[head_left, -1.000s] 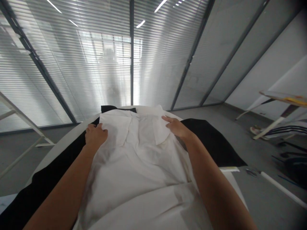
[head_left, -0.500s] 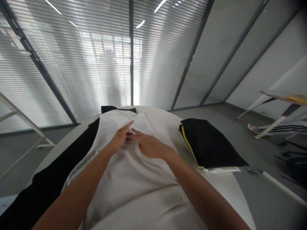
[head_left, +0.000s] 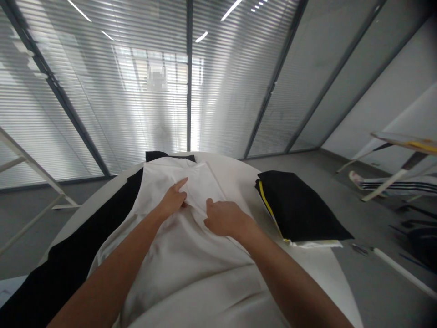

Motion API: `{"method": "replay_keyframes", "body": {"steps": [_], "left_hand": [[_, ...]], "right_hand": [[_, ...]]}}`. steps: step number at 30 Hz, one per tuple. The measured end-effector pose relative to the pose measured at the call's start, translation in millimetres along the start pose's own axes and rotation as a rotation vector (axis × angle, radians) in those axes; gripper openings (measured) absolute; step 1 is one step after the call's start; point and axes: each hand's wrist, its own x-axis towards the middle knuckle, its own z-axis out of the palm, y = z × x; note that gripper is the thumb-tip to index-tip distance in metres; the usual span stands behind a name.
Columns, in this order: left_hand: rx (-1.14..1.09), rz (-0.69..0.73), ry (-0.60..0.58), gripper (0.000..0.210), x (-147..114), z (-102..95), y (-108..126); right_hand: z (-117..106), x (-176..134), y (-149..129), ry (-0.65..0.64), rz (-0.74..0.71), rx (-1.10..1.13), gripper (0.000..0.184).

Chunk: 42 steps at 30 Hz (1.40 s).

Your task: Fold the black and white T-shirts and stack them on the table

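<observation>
A white garment (head_left: 191, 269) lies spread over the round table, its lower part loosely creased. My left hand (head_left: 173, 200) is on its upper part, index finger stretched forward and the other fingers curled into a pinch on the cloth. To the right and slightly nearer me, my right hand (head_left: 227, 217) is closed on the same garment, fingers bent inward and the fingertips partly hidden. A crease runs in the fabric between the two hands. Under the left side of the white garment lies a black garment (head_left: 92, 228), which also shows past its far edge.
A folded black stack (head_left: 300, 205) with yellow and white edges sits on the right of the white table (head_left: 235, 171). Beyond stands a glass wall with blinds (head_left: 136, 105). A white metal frame (head_left: 37, 168) is at left. Another table (head_left: 406, 141) and a person's striped leg (head_left: 399, 184) are at right.
My hands were together at the middle of the cloth and have moved apart. The right hand shifted right and towards me, its fingers now curled; the left drew back slightly.
</observation>
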Motion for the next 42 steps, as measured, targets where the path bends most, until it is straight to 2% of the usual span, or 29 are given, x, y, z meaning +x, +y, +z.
{"method": "replay_keyframes", "body": {"steps": [3, 7, 15, 18, 25, 28, 32, 35, 39, 42], "left_hand": [[-0.029, -0.011, 0.002, 0.083, -1, -1.9, 1], [-0.105, 0.018, 0.015, 0.089, -2, -3.5, 0], [-0.217, 0.02, 0.095, 0.088, 1, -1.9, -4], [-0.23, 0.022, 0.086, 0.087, 2, -1.5, -6], [-0.011, 0.018, 0.062, 0.076, 2, -3.5, -9], [-0.029, -0.007, 0.066, 0.075, 1, -4.6, -6], [-0.166, -0.047, 0.054, 0.079, 1, -6.7, -1], [-0.25, -0.04, 0.068, 0.084, 3, -9.8, 5], [-0.343, -0.025, 0.074, 0.087, 11, -17.2, 20], [-0.414, 0.013, 0.077, 0.09, 24, -27.8, 37]], "right_hand": [[-1, 1, 1, -0.075, -0.072, -0.007, 0.034], [-1, 2, 0, -0.1, -0.143, -0.014, 0.035], [3, 5, -1, -0.046, -0.175, -0.029, 0.033], [3, 5, -1, -0.026, -0.173, -0.023, 0.032], [1, 1, -2, 0.01, -0.186, 0.023, 0.034], [-2, -2, -3, -0.016, -0.177, 0.048, 0.035], [-7, -9, 1, -0.119, -0.171, 0.035, 0.039], [-9, -15, 10, -0.168, -0.203, 0.037, 0.035], [-12, -23, 21, -0.1, -0.321, 0.191, 0.028], [-15, -25, 17, -0.022, -0.375, 0.398, 0.022]]}}
